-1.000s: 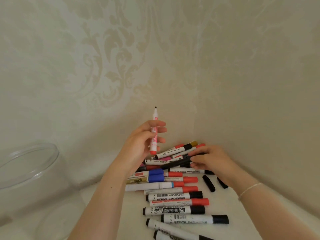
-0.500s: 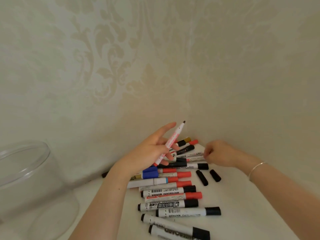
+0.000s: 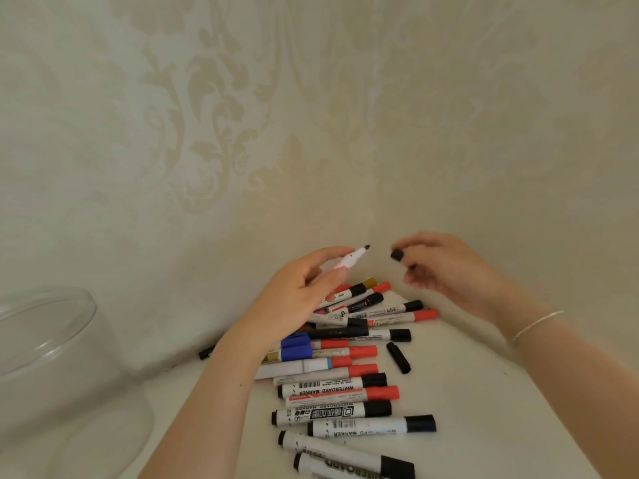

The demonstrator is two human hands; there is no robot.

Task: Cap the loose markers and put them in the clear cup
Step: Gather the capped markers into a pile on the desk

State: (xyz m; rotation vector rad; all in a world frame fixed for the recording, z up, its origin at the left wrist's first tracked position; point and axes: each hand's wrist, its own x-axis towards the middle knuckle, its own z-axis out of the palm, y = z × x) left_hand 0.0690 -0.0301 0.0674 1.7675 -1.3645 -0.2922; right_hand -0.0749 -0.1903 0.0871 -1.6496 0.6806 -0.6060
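A: A white tabletop [image 3: 484, 392] is running into a corner of cream damask-patterned wall [image 3: 242, 115], with a heap of white-barrelled whiteboard markers with black, red and blue caps [image 3: 345, 385] lying in the middle.

B: And the hands?

A: The left hand [image 3: 297, 295] is gripping a slim white-and-red uncapped marker [image 3: 349, 261], fingers curled round the barrel, its dark tip pointing up and to the right. The right hand [image 3: 446, 267] is pinching a small black cap [image 3: 397, 254] between thumb and fingertips, open end facing the tip. The two are near but apart.

B: So the capping step?

A: I judge so: cap and tip are lining up, not yet joined. The next move is calling for bringing the cap straight along the marker's axis and pressing until it seats.

B: And the cup?

A: The clear round plastic cup [image 3: 52, 340] is standing at the far left edge, well apart from the hands, and I cannot see any markers inside it. One loose black cap [image 3: 398, 357] is lying on the table just right of the heap.
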